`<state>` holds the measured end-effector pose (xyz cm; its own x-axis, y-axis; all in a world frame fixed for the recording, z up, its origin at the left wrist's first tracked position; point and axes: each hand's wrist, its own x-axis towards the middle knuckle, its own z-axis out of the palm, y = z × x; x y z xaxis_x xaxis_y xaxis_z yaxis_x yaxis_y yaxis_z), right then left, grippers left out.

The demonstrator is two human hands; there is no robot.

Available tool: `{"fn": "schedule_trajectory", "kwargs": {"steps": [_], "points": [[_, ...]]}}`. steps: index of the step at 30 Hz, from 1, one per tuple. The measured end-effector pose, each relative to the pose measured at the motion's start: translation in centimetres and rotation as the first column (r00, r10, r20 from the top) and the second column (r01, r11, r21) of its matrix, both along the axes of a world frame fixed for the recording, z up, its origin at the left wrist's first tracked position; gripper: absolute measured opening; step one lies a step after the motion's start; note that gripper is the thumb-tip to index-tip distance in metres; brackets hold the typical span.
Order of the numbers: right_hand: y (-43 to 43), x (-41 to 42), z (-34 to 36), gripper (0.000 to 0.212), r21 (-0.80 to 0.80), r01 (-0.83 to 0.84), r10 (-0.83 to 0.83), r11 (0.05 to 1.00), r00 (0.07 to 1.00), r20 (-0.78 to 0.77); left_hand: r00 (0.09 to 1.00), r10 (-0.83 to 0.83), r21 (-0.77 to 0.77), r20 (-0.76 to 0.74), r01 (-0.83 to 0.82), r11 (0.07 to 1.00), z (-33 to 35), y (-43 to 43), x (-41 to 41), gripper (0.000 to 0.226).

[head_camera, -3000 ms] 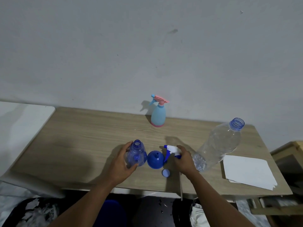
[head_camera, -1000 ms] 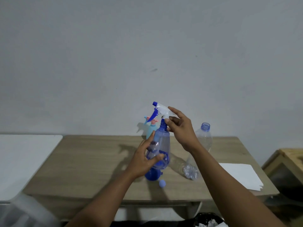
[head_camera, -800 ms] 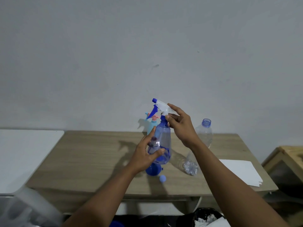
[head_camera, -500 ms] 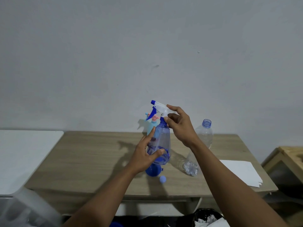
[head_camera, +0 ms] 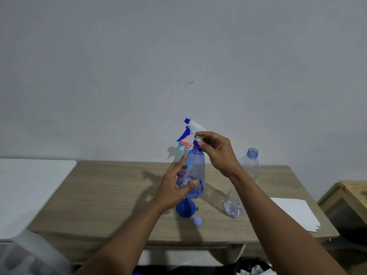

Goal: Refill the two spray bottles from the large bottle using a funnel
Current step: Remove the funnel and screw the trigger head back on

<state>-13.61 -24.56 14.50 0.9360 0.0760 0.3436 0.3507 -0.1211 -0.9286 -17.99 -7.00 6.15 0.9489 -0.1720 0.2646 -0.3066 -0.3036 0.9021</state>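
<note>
From here I see the blue sprayer [head_camera: 196, 165] upright in the air above the table [head_camera: 111, 191]. The left hand [head_camera: 174, 187] wraps its belly, thumb in front and fingers behind, with the body at 2 o'clock of the palm. The right hand [head_camera: 218, 153] pinches the trigger head [head_camera: 191, 126] at its white collar, which is at 10 o'clock of that hand. The funnel [head_camera: 185, 208] sits at 6 o'clock under the sprayer, with the cap [head_camera: 197, 221] near it at 5. The big bottle [head_camera: 248, 171] is uncapped at 3 o'clock, and the pink sprayer [head_camera: 185, 144] is behind.
</note>
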Motion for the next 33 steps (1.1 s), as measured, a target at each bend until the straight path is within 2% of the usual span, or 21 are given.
{"fn": "schedule_trajectory", "kwargs": {"steps": [9,18,24,29,33], "points": [[-1.0,0.4,1.3,0.028,0.024,-0.181,0.182,0.983,0.979,-0.093,0.998,-0.025,0.027,0.051,0.023,0.999,-0.5,1.3,0.9,0.089],[0.0,0.3,0.3,0.023,-0.026,0.004,-0.004,1.000,1.000,0.026,0.998,-0.016,0.041,0.058,0.014,0.999,-0.5,1.0,1.1,0.091],[-0.2,0.1,0.7,0.024,0.054,-0.029,0.029,0.998,1.000,0.002,0.995,-0.007,0.053,0.099,0.002,0.999,0.0,0.8,1.2,0.090],[0.5,-0.2,0.6,0.026,0.019,0.053,-0.053,0.998,0.998,0.037,0.994,-0.020,0.050,0.108,0.015,0.999,0.3,0.5,1.0,0.090],[0.4,-0.5,0.5,0.020,0.108,0.001,-0.001,0.994,1.000,0.004,0.995,-0.011,0.065,0.104,0.004,0.998,0.2,0.6,1.1,0.092]]}}
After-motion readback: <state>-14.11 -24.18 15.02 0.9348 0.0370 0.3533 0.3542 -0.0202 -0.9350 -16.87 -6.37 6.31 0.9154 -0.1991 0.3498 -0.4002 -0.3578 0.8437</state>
